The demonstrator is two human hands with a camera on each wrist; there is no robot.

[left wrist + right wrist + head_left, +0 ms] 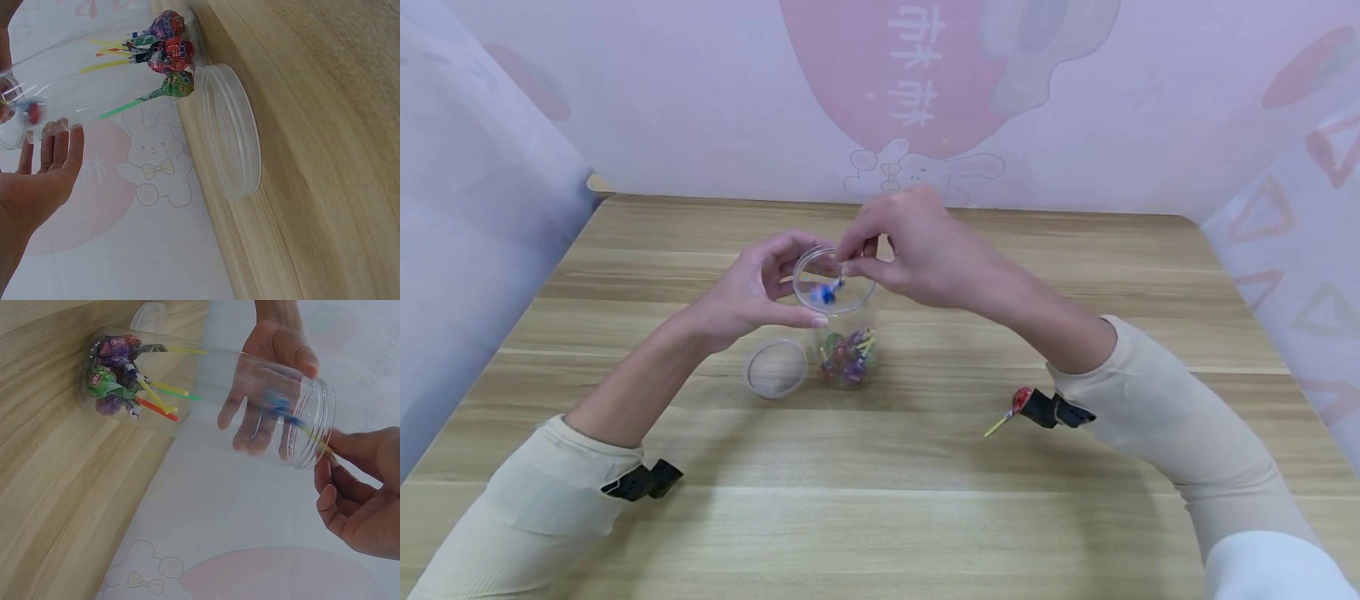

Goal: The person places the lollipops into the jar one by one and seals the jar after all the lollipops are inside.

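Nearest us, toward the table's (1075, 533) near edge, a red lollipop (1017, 403) lies loose on the wood, right by our right sleeve. Further in, about the middle of the table, our right hand (917, 250) pinches the yellow stick of a blue lollipop (827, 292) between thumb and fingertips, with its wrapped head just inside the mouth of the clear plastic jar (844, 321). The stick is the long axis; it slants with the head down into the jar and the free end up in our pinch. We judge the lollipop light and stiff, its wrapper a little slippery, so the bare stick is the place to hold it.

Our left hand (752, 292) curls round the jar near its rim, thumb on the near side and fingers behind, steadying it upright. The jar looks thin-walled and light, likely to tip if left unsteadied. Several wrapped lollipops (115, 375) lie heaped at its bottom, sticks pointing up. Just left of the jar, touching or nearly touching it, the clear lid (776, 367) lies flat.
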